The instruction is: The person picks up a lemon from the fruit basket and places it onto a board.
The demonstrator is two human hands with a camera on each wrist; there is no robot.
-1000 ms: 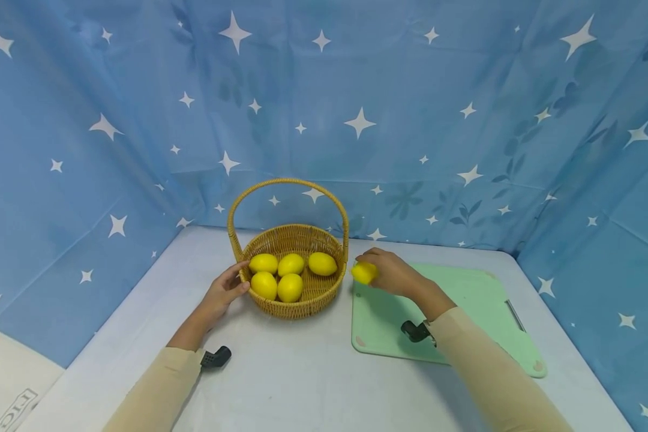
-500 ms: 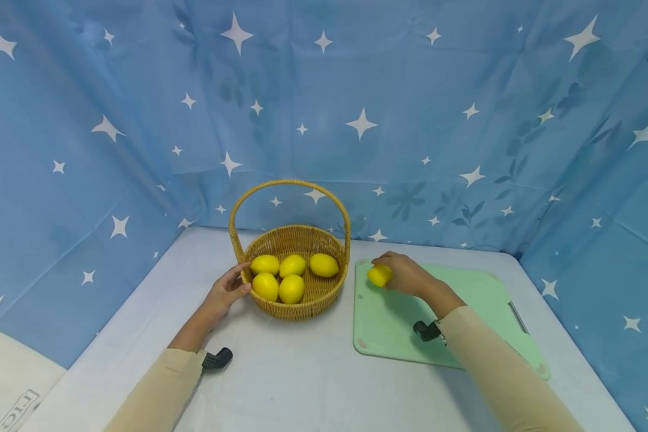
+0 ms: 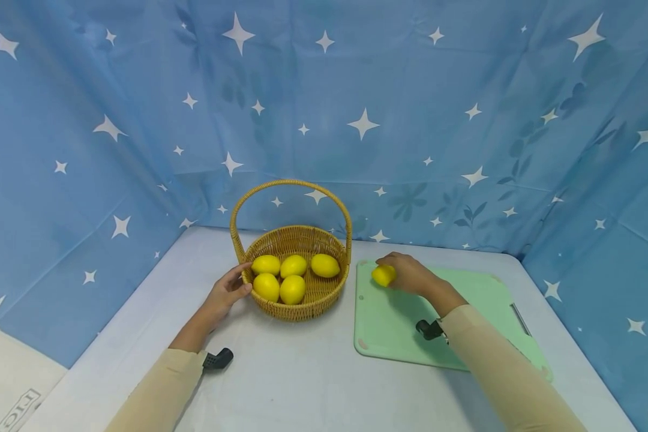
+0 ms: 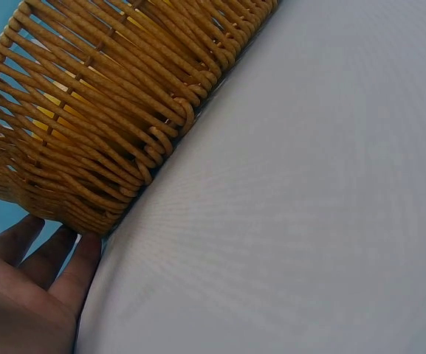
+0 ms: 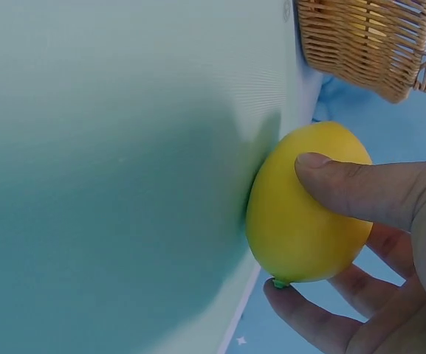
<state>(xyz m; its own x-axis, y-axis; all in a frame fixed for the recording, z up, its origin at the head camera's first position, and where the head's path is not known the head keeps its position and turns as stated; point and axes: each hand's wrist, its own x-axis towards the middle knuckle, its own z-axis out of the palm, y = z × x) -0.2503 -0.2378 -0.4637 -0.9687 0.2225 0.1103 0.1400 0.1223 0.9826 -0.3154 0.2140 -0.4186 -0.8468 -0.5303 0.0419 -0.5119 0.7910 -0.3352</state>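
In the head view my right hand (image 3: 407, 274) holds a yellow lemon (image 3: 383, 275) low over the left back part of the light green cutting board (image 3: 464, 312). The right wrist view shows the thumb across the lemon (image 5: 301, 214) and fingers behind it, one fingertip by its green stem end. Whether the lemon touches the board cannot be told. A round wicker basket (image 3: 302, 311) with a tall handle contains several lemons (image 3: 293, 290). My left hand (image 3: 221, 295) touches the basket's left side, its fingers fairly straight and spread, thumb apart near the rim.
A white-covered table (image 3: 302, 384) carries both the basket and the board. Blue curtains (image 3: 324, 120) with white stars enclose the back and sides. The basket's arched handle (image 3: 288, 182) rises above its rim. A metal-looking strip (image 3: 521, 319) lies along the board's right end.
My right hand has moved right with the lemon, from beside the basket to over the cutting board, lately only slightly. The left hand has stayed at the basket.
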